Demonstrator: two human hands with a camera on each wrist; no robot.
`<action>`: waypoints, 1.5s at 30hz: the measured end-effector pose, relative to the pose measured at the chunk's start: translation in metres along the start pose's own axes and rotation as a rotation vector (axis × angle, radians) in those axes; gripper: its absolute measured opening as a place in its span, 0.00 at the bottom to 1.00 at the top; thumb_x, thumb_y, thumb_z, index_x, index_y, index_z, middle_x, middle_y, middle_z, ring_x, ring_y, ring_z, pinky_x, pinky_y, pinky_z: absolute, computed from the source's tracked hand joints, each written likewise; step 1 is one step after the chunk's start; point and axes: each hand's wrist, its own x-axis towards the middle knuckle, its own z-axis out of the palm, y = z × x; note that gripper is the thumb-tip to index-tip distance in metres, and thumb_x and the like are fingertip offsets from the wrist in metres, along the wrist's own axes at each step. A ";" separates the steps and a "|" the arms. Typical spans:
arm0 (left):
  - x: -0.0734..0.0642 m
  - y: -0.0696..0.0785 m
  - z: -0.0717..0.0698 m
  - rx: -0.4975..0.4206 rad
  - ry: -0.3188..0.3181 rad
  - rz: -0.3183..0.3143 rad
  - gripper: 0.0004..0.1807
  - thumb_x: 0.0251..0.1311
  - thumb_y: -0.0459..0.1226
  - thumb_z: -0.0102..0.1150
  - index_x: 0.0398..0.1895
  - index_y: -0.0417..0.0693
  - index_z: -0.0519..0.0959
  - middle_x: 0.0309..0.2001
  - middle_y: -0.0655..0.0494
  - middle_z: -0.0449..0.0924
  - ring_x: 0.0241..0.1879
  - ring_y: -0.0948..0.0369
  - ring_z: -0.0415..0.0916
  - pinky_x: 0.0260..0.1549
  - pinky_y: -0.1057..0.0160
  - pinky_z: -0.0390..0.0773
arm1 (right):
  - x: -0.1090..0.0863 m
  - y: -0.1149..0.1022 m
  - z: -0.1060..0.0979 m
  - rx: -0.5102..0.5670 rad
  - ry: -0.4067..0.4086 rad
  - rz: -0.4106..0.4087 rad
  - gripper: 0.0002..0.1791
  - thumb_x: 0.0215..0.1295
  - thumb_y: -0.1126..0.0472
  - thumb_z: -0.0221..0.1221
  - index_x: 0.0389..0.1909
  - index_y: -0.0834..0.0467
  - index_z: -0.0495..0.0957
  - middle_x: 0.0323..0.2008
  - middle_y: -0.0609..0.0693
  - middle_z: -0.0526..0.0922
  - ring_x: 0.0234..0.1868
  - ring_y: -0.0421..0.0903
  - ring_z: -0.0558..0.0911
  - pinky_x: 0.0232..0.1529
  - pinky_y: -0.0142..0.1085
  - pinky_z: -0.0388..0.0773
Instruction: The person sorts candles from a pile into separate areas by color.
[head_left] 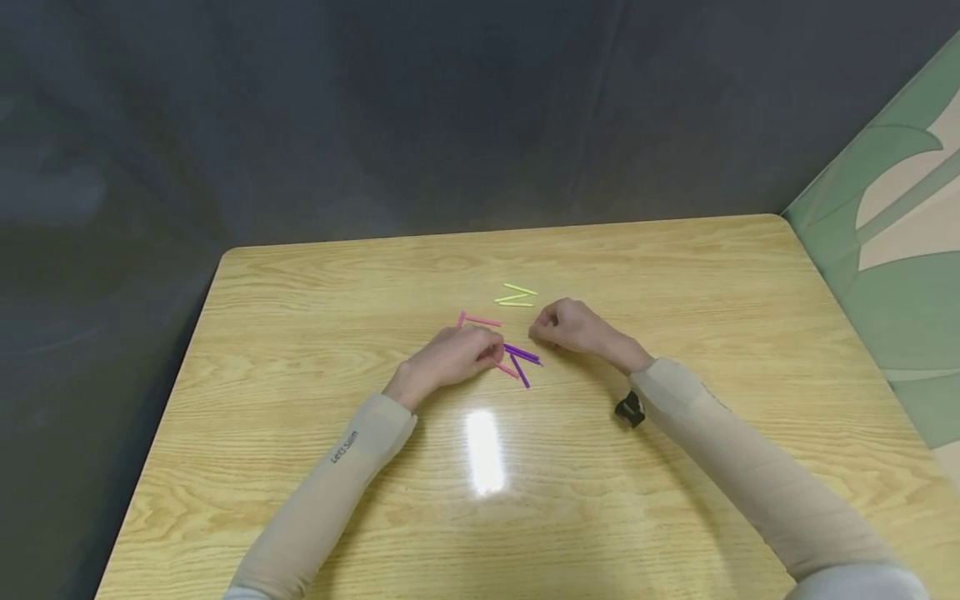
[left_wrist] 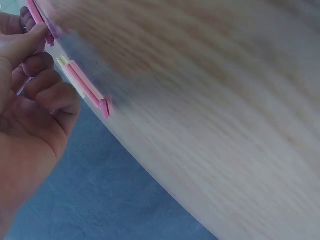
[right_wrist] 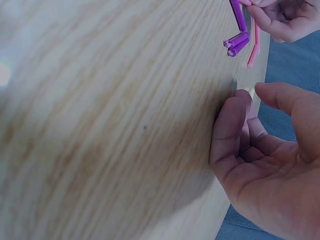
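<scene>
My left hand (head_left: 459, 354) pinches a thin pink stick (head_left: 507, 370) between thumb and forefinger, low over the table. The same pink stick (left_wrist: 36, 11) shows at the fingertips in the left wrist view. Just right of that hand lie purple sticks (head_left: 522, 353), two side by side and one slanting off toward me. Two more pink sticks (head_left: 483, 321) meet at an angle beyond the left hand. My right hand (head_left: 573, 327) rests on the table with fingers loosely curled; the thumb stands apart from the forefinger and nothing is held. Three yellow-green sticks (head_left: 516, 297) form a Z beyond both hands.
The wood-grain table (head_left: 337, 292) has a dark covering (head_left: 480, 117) rising behind its far edge. A green and cream patterned panel (head_left: 915, 250) borders the right side. Under the right sleeve is a small black device (head_left: 630, 410) at the wrist.
</scene>
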 end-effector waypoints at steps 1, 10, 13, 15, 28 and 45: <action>0.000 0.000 0.000 0.005 0.001 -0.003 0.11 0.68 0.38 0.55 0.25 0.54 0.74 0.23 0.65 0.70 0.23 0.69 0.65 0.23 0.68 0.67 | 0.000 0.000 0.000 -0.001 -0.002 0.002 0.11 0.66 0.61 0.58 0.36 0.66 0.81 0.25 0.52 0.82 0.24 0.45 0.77 0.26 0.31 0.74; -0.003 -0.002 -0.004 0.016 0.033 -0.037 0.08 0.66 0.38 0.57 0.27 0.55 0.78 0.25 0.67 0.73 0.24 0.69 0.68 0.26 0.67 0.72 | -0.001 0.000 -0.001 -0.008 -0.007 0.007 0.11 0.66 0.61 0.59 0.37 0.67 0.81 0.26 0.53 0.82 0.24 0.44 0.76 0.23 0.30 0.72; -0.003 -0.002 -0.006 0.011 0.034 -0.058 0.05 0.66 0.39 0.58 0.31 0.56 0.80 0.28 0.68 0.76 0.24 0.69 0.69 0.27 0.68 0.72 | -0.001 0.000 -0.001 -0.011 -0.009 0.004 0.11 0.66 0.60 0.59 0.37 0.66 0.81 0.25 0.52 0.81 0.23 0.43 0.75 0.23 0.29 0.70; -0.004 -0.002 -0.009 -0.002 0.032 -0.074 0.04 0.65 0.40 0.59 0.32 0.57 0.80 0.27 0.68 0.76 0.23 0.68 0.68 0.27 0.67 0.71 | -0.001 0.000 -0.001 -0.012 -0.009 0.002 0.11 0.66 0.61 0.59 0.37 0.66 0.81 0.25 0.52 0.81 0.22 0.41 0.74 0.22 0.29 0.69; -0.005 -0.010 -0.017 -0.044 0.084 -0.165 0.03 0.65 0.38 0.59 0.34 0.53 0.81 0.29 0.64 0.77 0.24 0.64 0.69 0.25 0.66 0.71 | -0.002 0.000 0.000 -0.002 -0.016 -0.004 0.11 0.67 0.60 0.58 0.35 0.66 0.80 0.23 0.52 0.79 0.20 0.40 0.71 0.20 0.27 0.65; -0.001 -0.020 -0.019 -0.027 0.164 -0.290 0.03 0.65 0.37 0.58 0.36 0.50 0.81 0.30 0.61 0.79 0.29 0.62 0.72 0.31 0.63 0.74 | -0.001 0.000 0.000 0.000 -0.012 -0.010 0.10 0.67 0.61 0.58 0.36 0.66 0.81 0.23 0.51 0.79 0.21 0.40 0.71 0.22 0.28 0.68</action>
